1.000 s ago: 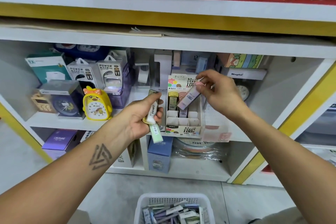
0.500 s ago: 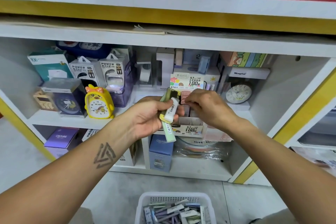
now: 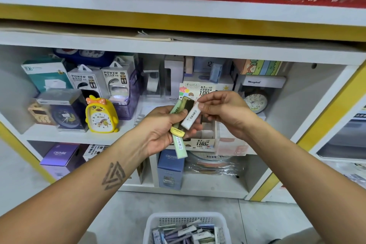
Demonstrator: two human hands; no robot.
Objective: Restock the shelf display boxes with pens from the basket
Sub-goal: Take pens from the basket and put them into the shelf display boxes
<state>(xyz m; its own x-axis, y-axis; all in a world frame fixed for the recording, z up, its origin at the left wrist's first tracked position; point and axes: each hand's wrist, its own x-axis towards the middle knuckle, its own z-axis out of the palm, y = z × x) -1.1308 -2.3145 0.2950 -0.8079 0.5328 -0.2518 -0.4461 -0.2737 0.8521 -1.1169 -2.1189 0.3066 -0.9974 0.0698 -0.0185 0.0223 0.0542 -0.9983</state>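
Shelf: it fills your view, crowded with boxed goods around your work spot.
Power bank boxes: they stand at the back left, behind the yellow duck clock.
Round alarm clock: it sits just right of your right hand.
Basket: it rests on the floor below you, holding loose pens.
Display box: it stands on the shelf edge, mostly hidden behind both your hands.
Left hand: you grip a green pen case and a dark one together with curled fingers.
Right hand: you pinch the top of a white pen case, its lower end touching your left fingers.
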